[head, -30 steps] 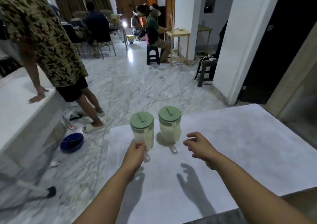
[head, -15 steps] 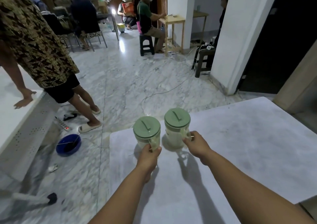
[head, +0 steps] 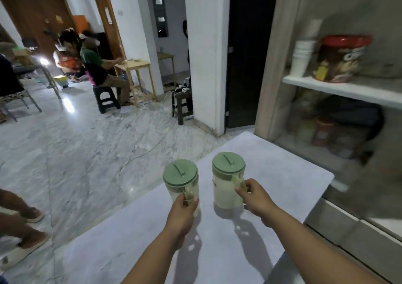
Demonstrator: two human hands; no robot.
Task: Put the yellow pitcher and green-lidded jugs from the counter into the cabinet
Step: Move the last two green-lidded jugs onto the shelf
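Observation:
Two clear jugs with green lids are over the white counter (head: 289,181). My left hand (head: 181,216) grips the handle of the left jug (head: 180,179). My right hand (head: 255,199) grips the handle of the right jug (head: 227,181). Both jugs are upright, and their shadows lie on the counter below them. The open cabinet (head: 339,90) stands to the right, with a white shelf at about head height of the jugs and a darker compartment underneath. No yellow pitcher is in view.
On the cabinet shelf stand a stack of white cups (head: 302,57) and a red-lidded jar (head: 341,59). More jars sit in the lower compartment (head: 322,131). A person's sandalled feet (head: 19,246) are at the left, and several people sit far back.
My right hand has closed on the right jug's handle. Both jugs have moved to the right along the counter, and my view has swung right so the cabinet shows.

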